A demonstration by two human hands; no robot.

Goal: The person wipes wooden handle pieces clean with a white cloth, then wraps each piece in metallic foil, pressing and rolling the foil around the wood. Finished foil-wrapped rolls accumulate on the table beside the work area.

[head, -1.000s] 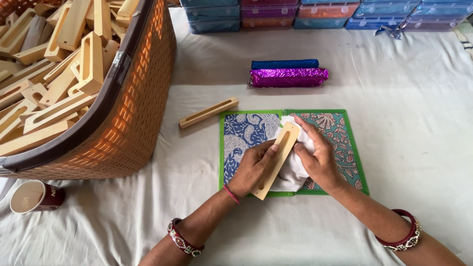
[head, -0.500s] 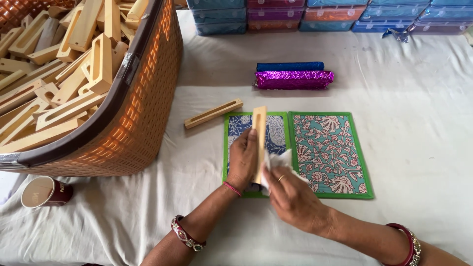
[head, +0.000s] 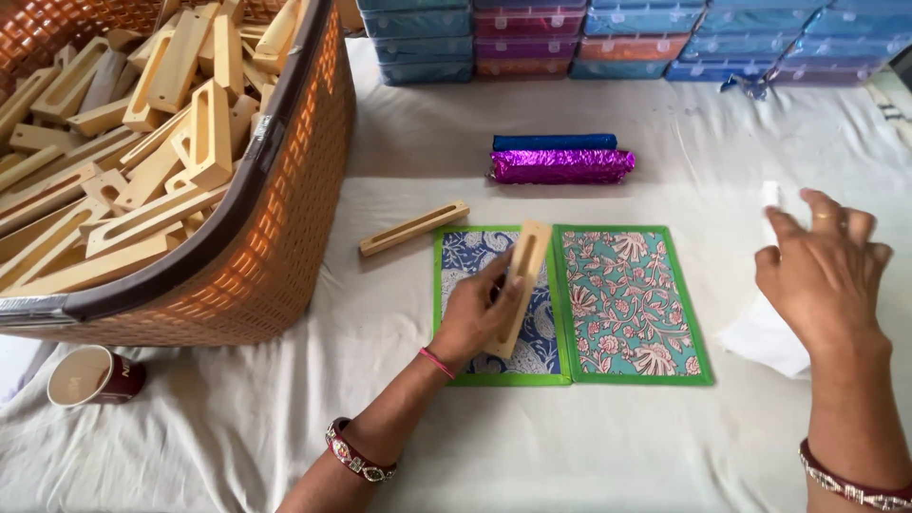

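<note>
**Wiping hand withdrawn; slotted block lowered toward the mat**

Where a second ago both of my hands met over one piece, they now stand well apart. My left hand (head: 478, 312) pinches the slotted wooden block (head: 521, 281) along its near end, fingers closed round it, and has brought it down from the upright position of half a second ago to lie tilted across the blue printed panel (head: 456, 261) of the green-edged mat (head: 608, 375). I cannot tell whether the block rests flat on the panel or hangs just above it.

My right hand (head: 825, 271) has swung out to the right, off the mat, fingers loosely spread and holding nothing. The white cloth (head: 760, 334) it worked with a second ago now lies on the bench directly beneath it; a second white scrap (head: 770, 196) shows just beyond the fingertips.

Judgement: wiping of this block looks finished.

Unchanged: a second slotted block (head: 414, 228) lies beyond my left hand, beside the orange basket (head: 275, 247) of similar blocks.
</note>
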